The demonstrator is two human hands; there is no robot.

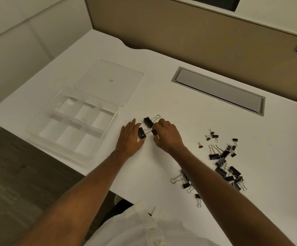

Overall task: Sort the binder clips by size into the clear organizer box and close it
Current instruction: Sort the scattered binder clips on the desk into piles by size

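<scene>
White shirt fabric (149, 226) fills the bottom edge, bare forearms reaching out over the smooth white bench (161, 82). Left hand (129, 137) lies flat and relaxed, grip wide, touching a black binder clip (141, 133) with wire handles. Right hand (167, 134) curls its grip around a smaller black clip (155, 132); another large clip (148, 121) lies just beyond. Right of the arms lies a loose pile of mixed clips (224, 162). Left, near the bench edge, the clear plastic organizer box (71, 125) sits open, its flat lid (108, 81) behind it. Bare bench separates hands and box.
</scene>
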